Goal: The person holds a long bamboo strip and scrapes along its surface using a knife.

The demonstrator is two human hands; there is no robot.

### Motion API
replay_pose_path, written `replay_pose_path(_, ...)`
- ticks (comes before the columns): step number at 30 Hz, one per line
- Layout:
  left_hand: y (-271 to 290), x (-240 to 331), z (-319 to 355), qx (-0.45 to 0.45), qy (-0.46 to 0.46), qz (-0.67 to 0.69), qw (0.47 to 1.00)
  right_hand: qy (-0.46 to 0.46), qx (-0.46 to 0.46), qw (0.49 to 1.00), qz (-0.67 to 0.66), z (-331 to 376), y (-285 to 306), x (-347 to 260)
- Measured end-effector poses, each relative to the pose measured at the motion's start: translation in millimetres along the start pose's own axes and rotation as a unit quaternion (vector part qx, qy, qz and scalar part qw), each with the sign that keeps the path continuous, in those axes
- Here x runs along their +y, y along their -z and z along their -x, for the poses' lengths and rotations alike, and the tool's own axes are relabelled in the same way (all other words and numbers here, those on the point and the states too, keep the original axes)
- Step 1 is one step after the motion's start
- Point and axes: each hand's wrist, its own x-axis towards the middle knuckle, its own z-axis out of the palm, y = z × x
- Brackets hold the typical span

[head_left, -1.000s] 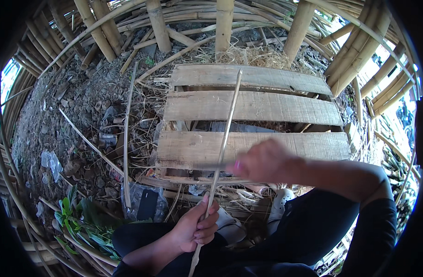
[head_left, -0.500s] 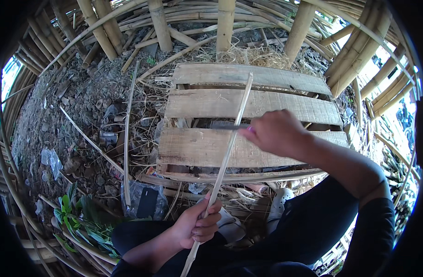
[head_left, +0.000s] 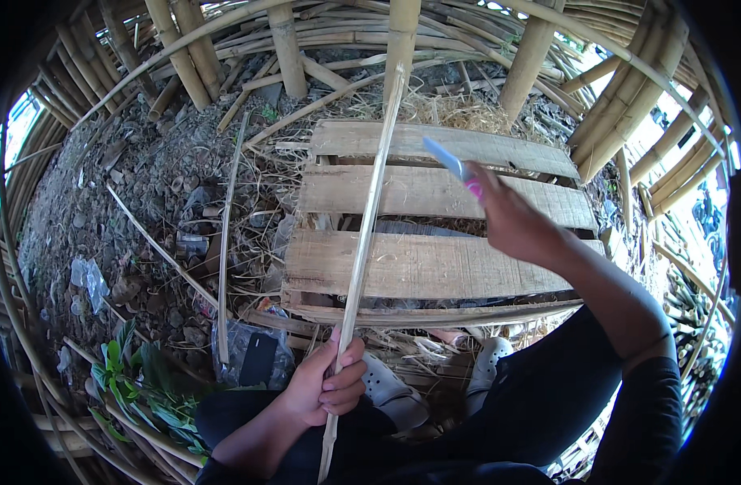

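Fingers [head_left: 338,386] of left hand [head_left: 322,388] clenched round bamboo strip [head_left: 369,218] near lower end; strip slanting up over wooden pallet [head_left: 435,263]. Right hand [head_left: 512,222] gripping knife [head_left: 449,162], clear of strip. Likely light, springy, splintery; best held low.

The head camera is looking steeply down from close above, facing the wooden pallet [head_left: 435,234] ahead.

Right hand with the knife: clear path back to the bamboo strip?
Probably yes. The right hand holds the knife raised beside the bamboo strip; nothing lies between, and the left hand grips lower down.
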Motion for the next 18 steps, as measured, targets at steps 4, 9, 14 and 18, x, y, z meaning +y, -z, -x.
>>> replay_pose_path(4,1.2,1.0,-0.4,0.003,0.002,0.01,1.0,0.051,-0.206,0.967,0.141,10.2,6.4,-20.0)
replay_pose_path(9,-2.0,1.8,-1.7,0.014,0.006,0.004,1.0,-0.101,-0.233,0.894,0.37,14.0,-4.7,5.7)
replay_pose_path(14,3.0,1.9,-0.7,-0.001,0.006,0.014,1.0,-0.228,-0.175,0.865,0.411,16.1,6.5,9.6)
replay_pose_path(18,3.8,1.8,-3.6,0.01,0.014,0.004,1.0,0.027,-0.182,0.955,0.233,23.0,5.1,-12.6)
